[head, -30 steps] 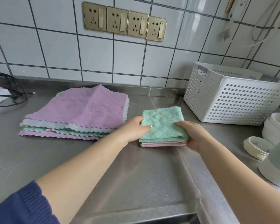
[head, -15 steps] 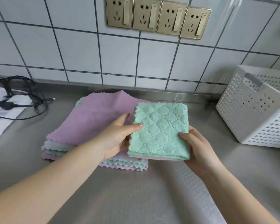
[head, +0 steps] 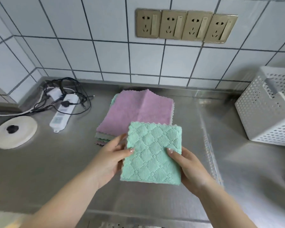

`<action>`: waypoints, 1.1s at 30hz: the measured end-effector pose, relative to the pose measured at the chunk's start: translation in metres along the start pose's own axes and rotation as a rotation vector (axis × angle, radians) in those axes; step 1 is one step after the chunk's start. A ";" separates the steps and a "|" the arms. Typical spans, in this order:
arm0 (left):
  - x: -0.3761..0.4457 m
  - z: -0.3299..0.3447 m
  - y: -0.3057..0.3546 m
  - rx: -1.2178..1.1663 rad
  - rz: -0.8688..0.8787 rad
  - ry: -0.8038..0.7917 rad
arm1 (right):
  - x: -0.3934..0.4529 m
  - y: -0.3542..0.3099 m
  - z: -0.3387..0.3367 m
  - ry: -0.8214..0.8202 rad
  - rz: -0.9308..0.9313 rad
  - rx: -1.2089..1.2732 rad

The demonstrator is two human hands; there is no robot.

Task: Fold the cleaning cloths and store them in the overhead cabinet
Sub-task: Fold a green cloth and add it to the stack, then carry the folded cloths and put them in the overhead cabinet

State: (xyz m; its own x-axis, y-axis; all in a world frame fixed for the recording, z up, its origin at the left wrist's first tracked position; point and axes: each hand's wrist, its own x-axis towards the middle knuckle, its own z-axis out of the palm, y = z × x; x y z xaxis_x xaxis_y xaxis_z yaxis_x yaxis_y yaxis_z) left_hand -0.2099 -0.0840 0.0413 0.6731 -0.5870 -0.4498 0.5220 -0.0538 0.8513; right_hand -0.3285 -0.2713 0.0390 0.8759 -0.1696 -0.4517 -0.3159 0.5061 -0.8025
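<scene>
A folded mint-green quilted cloth (head: 153, 153) is held above the steel counter (head: 56, 170), gripped at its edges by the left hand (head: 110, 159) and right hand (head: 192, 168), thumbs on top. Just beyond, a stack of flat cloths topped in lilac (head: 136, 111) is seen; a white perforated basket (head: 268, 109) stands far right, a white power strip (head: 63, 111) left.

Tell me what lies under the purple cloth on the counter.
Under the purple cloth, grey, green and pink cloth edges show at the stack's near left corner. How many cloths lie there is hidden.

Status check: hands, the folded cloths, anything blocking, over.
Left hand and right hand both hold the folded green cloth above the counter. Unfolded stack behind, untouched. Nothing blocking in view; cabinet out of frame.
</scene>
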 end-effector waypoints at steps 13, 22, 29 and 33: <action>-0.010 -0.077 0.043 -0.028 -0.181 -0.073 | 0.027 0.001 0.082 -0.022 -0.008 0.005; -0.004 -0.189 0.082 0.218 -0.188 -0.225 | 0.031 0.063 0.203 0.231 -0.162 0.163; -0.035 -0.214 0.077 0.346 -0.275 -0.472 | -0.026 0.121 0.277 0.495 -0.259 0.339; -0.063 -0.196 0.061 0.415 -0.309 -0.662 | -0.077 0.151 0.298 0.672 -0.322 0.415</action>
State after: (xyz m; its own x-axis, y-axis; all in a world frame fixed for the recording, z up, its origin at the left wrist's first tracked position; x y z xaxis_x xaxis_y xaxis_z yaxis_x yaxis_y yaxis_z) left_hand -0.1180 0.1076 0.0682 0.0170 -0.8430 -0.5376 0.3103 -0.5067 0.8044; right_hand -0.3345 0.0703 0.0691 0.4564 -0.7577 -0.4664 0.1861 0.5939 -0.7827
